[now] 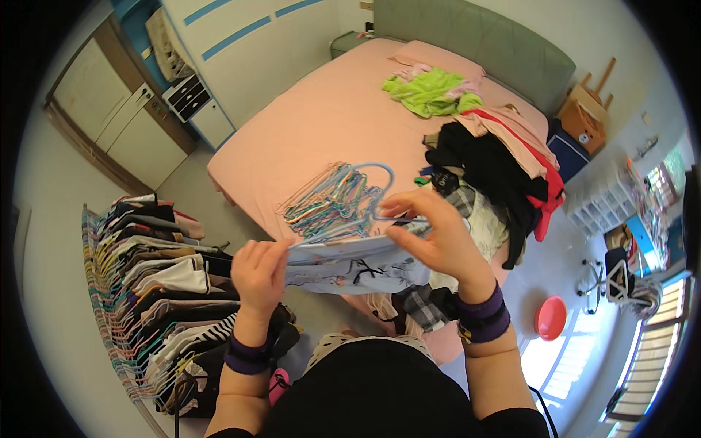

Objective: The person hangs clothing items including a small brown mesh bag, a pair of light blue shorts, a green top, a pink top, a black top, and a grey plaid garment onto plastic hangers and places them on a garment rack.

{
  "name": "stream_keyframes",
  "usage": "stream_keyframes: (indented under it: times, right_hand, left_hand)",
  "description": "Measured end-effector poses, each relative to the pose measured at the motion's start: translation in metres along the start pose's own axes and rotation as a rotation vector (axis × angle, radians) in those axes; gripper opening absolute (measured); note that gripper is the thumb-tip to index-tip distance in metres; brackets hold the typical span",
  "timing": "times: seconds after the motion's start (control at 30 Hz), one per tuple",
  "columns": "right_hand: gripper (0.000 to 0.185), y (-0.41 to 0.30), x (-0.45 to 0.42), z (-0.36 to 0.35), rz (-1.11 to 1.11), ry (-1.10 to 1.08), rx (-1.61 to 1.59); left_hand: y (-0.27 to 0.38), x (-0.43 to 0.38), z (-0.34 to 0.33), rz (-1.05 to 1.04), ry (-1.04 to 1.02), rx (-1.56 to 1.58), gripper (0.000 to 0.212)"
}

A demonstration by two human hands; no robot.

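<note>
Between my hands is a light blue garment (328, 275) with dark printed lines, stretched along a blue hanger (390, 174) whose hook points up and away from me. My left hand (259, 272) pinches the garment's left upper corner and the hanger's end. Fingers of my right hand (430, 230) curl about the hanger near the base of its hook, with the thumb at the garment's upper edge. Just beyond, a heap of coloured wire hangers (328, 205) lies on the bed, partly covered by the hanger I hold.
On the left, clothes (170, 274) hang along a rail (104, 306). The pink-sheeted bed (285, 131) carries a green garment (427, 93) and a pile of black, red and plaid clothes (487, 164). A red basin (550, 317) and a wheeled chair (613, 274) stand on the right floor.
</note>
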State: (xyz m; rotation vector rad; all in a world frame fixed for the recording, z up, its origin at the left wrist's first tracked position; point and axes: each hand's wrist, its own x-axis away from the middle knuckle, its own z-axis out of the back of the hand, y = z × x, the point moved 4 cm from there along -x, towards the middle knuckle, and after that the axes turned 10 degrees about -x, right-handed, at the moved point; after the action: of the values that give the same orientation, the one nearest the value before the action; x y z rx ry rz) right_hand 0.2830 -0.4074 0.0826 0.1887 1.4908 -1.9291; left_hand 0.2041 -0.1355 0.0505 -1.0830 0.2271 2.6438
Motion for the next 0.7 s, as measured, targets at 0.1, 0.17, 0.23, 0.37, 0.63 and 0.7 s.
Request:
stream_keyframes:
  times: [0.1, 0.17, 0.23, 0.37, 0.63, 0.7]
  right_hand:
    - [0.03, -0.002, -0.027, -0.01, 0.106, 0.025, 0.252]
    - [0.028, -0.006, -0.042, -0.023, 0.137, 0.025, 0.253]
    - [0.026, -0.011, -0.055, -0.038, 0.183, 0.041, 0.224]
    - [0.02, -0.013, -0.074, -0.063, 0.169, -0.021, 0.182]
    - [0.016, 0.005, -0.104, -0.09, 0.333, -0.148, 0.127]
    - [0.018, 0.009, -0.112, -0.09, 0.347, -0.202, 0.098]
  left_hand:
    - [-0.041, 0.01, 0.038, 0.088, 0.164, -0.136, 0.018]
    - [-0.066, 0.019, 0.064, 0.143, 0.279, -0.178, 0.015]
    - [-0.08, 0.021, 0.086, 0.174, 0.343, -0.231, 0.014]
    - [-0.096, 0.031, 0.118, 0.201, 0.386, -0.326, 0.015]
    - [-0.087, 0.043, 0.139, 0.284, 0.365, -0.468, 0.017]
    - [-0.077, 0.043, 0.143, 0.308, 0.373, -0.514, 0.018]
